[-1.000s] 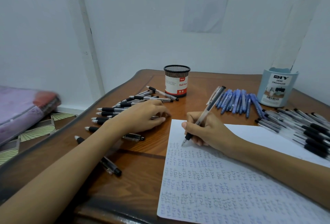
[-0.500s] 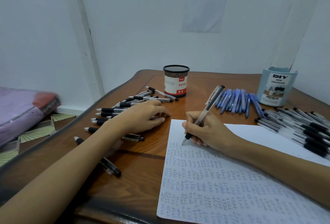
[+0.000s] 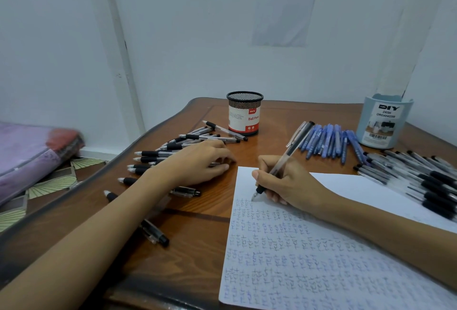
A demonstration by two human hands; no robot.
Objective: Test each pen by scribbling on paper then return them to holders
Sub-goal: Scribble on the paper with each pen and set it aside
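My right hand (image 3: 289,182) grips a clear pen with a black grip (image 3: 288,152), its tip touching the white paper (image 3: 309,260) near the sheet's top left. The paper is covered with rows of small "test" scribbles. My left hand (image 3: 197,162) rests palm down, fingers relaxed, on a spread of black-grip pens (image 3: 158,153) left of the paper. A black mesh holder labelled "Ball Pens" (image 3: 244,114) stands at the back centre. A pale blue desk organizer (image 3: 384,121) stands at the back right.
A row of blue pens (image 3: 329,141) lies between the two holders. More black-grip pens (image 3: 420,178) are heaped at the right edge. Two loose pens (image 3: 154,231) lie near my left forearm. The wooden table (image 3: 197,235) meets a white wall; a purple bundle (image 3: 32,153) sits off its left side.
The pen tip has shifted slightly on the paper as my right hand writes. My left hand has stayed on the pens.
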